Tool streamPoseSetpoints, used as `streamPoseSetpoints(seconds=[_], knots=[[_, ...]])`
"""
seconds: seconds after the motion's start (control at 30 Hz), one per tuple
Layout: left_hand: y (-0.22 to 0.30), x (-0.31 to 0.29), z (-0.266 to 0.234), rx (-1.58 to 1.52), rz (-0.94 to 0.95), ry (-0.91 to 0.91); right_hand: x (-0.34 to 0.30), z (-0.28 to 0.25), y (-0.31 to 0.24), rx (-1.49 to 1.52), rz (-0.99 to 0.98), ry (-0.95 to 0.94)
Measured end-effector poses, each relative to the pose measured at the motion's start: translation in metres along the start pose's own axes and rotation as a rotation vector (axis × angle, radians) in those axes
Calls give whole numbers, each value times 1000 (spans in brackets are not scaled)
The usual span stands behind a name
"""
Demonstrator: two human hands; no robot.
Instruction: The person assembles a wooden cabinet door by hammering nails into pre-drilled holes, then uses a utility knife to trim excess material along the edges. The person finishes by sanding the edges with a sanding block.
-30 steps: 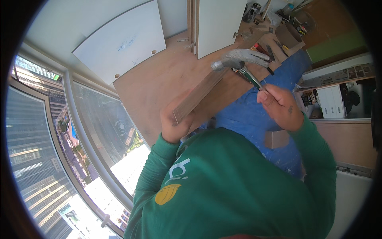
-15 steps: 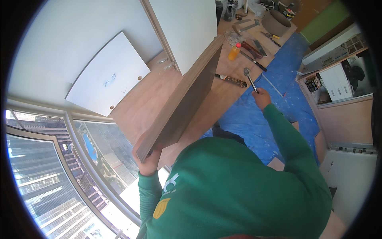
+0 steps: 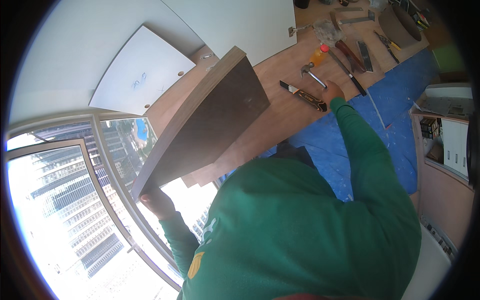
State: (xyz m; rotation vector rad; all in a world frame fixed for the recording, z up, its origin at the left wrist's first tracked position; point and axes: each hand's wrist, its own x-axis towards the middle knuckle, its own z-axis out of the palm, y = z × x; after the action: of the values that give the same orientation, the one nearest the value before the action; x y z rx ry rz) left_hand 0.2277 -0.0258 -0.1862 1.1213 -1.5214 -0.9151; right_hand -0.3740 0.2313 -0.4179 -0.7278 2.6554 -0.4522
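My left hand (image 3: 158,201) grips the lower near corner of a thick wood-grain panel (image 3: 210,112). The panel is tilted on edge, with its dark broad face toward my right, and part of my fingers is hidden by it. My right hand (image 3: 333,92) is closed around the handle end of a claw hammer (image 3: 314,76). The hammer's head points left, at the worktop (image 3: 282,112); whether it rests there I cannot tell. Just below it lies an orange-and-black handled tool (image 3: 309,99) with a dark blade. An orange bottle (image 3: 318,56) with a red cap stands beyond the hammer's head.
A dark-handled bar (image 3: 347,75), pliers (image 3: 387,45), a metal square (image 3: 357,20) and a curved brown piece (image 3: 400,24) lie across the worktop's far right. A white board (image 3: 137,75) leans against the wall. Windows (image 3: 55,200) border the left; blue sheeting (image 3: 325,155) covers the floor.
My right hand has brought the hammer from over the blue sheeting to the worktop, beside the orange-and-black tool. The panel's near end has swung left with my left hand, showing more of its dark face.
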Motion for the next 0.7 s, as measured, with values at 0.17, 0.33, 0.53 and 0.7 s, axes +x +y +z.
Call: streamPoseSetpoints(seconds=[0.17, 0.33, 0.53, 0.7], knots=[[41, -5, 30, -332, -168, 122, 20, 31, 49, -14, -57, -12], [62, -4, 53, -275, -151, 123, 25, 33, 56, -93, -14, -6], [59, -2, 56, -299, -177, 174, 23, 24, 28, 73, -150, 233], [59, -14, 55, 62, -105, 224, -7, 34, -15, 457, -313, 154]])
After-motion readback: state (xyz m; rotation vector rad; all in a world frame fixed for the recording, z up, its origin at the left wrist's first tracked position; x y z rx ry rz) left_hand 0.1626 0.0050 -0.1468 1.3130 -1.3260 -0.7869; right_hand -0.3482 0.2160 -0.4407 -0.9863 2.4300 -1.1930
